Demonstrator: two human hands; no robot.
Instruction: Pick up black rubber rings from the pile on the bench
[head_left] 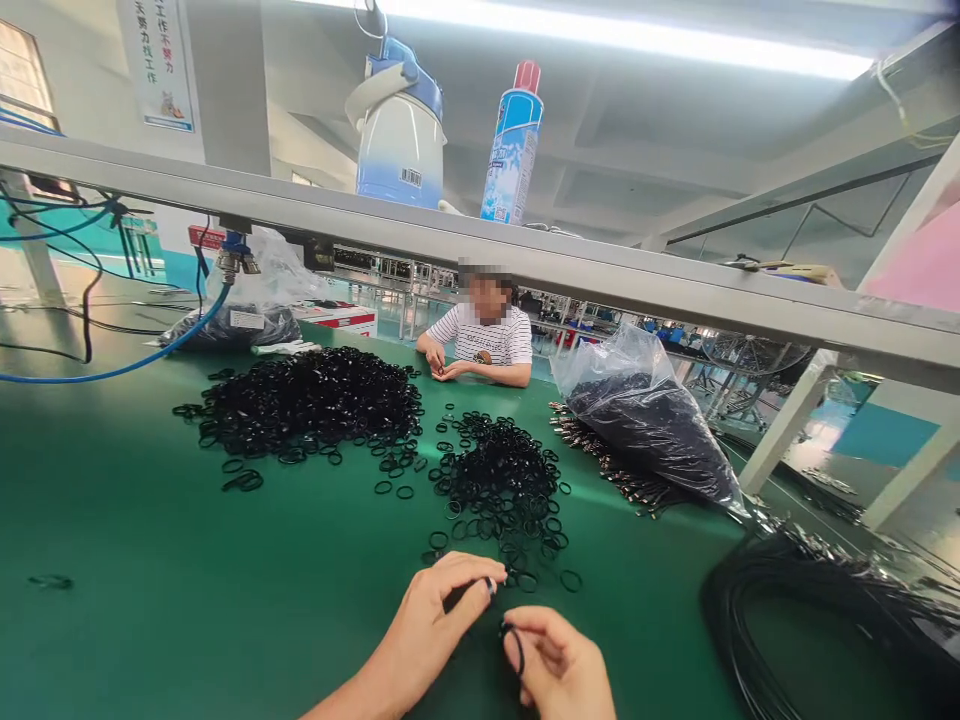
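Note:
My left hand [439, 612] is closed near the front of the green table [150, 560], pinching a small dark part with a metal tip between thumb and fingers. Just right of it, my right hand [559, 665] pinches a black rubber ring [513, 645]. The two hands almost touch. Right behind them lies a small heap of black rings [504, 478], with loose rings scattered around it. A much larger heap of black rings [311, 398] lies farther back to the left.
A clear plastic bag of dark parts [651, 420] lies at the right, with metal-tipped pieces beside it. Black cables [795, 610] coil at the front right. A person in a striped shirt [484, 340] sits across the table. A shelf overhead carries a spray can [512, 145] and jug.

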